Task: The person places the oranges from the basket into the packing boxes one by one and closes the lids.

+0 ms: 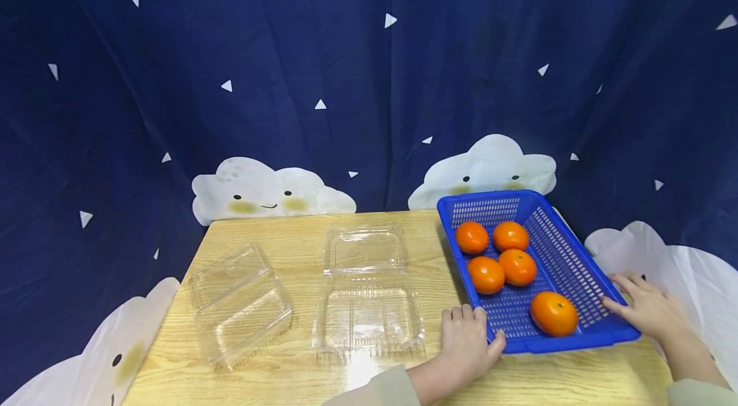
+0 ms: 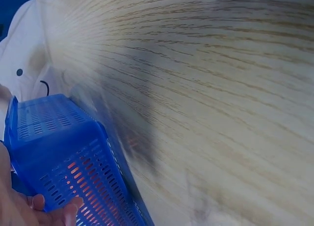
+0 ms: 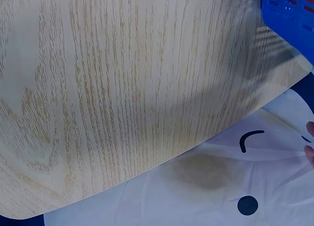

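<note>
The left hand (image 1: 468,341) is holding the blue basket (image 1: 562,344) at its near left corner, the right hand (image 1: 650,307) its right rim; five orange fruits (image 1: 553,314) are lying inside. Probably they are positioning it; next move is needing even support.

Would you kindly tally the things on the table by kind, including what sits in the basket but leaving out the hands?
Orange fruits: 5
Clear plastic boxes: 2
Blue basket: 1
Total: 8
</note>
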Motion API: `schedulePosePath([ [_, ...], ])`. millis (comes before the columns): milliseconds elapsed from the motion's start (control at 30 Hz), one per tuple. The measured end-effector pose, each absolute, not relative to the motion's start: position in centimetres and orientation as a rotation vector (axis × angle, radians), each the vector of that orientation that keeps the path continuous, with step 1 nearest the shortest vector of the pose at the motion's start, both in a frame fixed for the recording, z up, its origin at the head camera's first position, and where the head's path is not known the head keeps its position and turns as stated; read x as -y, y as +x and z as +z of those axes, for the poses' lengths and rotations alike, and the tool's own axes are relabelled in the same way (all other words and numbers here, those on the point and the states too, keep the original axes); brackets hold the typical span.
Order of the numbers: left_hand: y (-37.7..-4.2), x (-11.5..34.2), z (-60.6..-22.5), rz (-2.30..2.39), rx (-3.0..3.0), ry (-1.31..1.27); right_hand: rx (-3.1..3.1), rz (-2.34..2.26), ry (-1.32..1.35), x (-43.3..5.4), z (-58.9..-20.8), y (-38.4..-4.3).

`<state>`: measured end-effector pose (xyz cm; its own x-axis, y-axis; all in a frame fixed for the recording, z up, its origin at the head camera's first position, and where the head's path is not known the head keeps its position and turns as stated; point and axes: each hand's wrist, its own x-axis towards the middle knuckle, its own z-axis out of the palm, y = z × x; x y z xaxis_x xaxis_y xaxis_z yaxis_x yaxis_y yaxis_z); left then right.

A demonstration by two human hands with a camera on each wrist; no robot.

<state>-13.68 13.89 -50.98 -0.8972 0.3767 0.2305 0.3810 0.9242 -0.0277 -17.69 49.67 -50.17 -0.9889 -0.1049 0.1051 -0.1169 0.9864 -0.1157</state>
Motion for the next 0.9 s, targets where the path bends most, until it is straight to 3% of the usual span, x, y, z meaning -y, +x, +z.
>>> schedulePosePath([
  [433, -13.8, -13.0, -50.2, -0.146, 2.964, -0.641, 3.056, 0.266, 0.086, -48.5, -49.3, -17.6],
  [700, -14.9, -10.7, -50.5, -0.212, 2.802, -0.819, 3.022, 0.319, -0.065, -46.5, -48.4, -17.8],
  [900, -15.7, -8.1, -50.7, -0.180, 2.639, -0.868, 2.874, 0.376, 0.008, -44.5, -47.9, -18.2],
])
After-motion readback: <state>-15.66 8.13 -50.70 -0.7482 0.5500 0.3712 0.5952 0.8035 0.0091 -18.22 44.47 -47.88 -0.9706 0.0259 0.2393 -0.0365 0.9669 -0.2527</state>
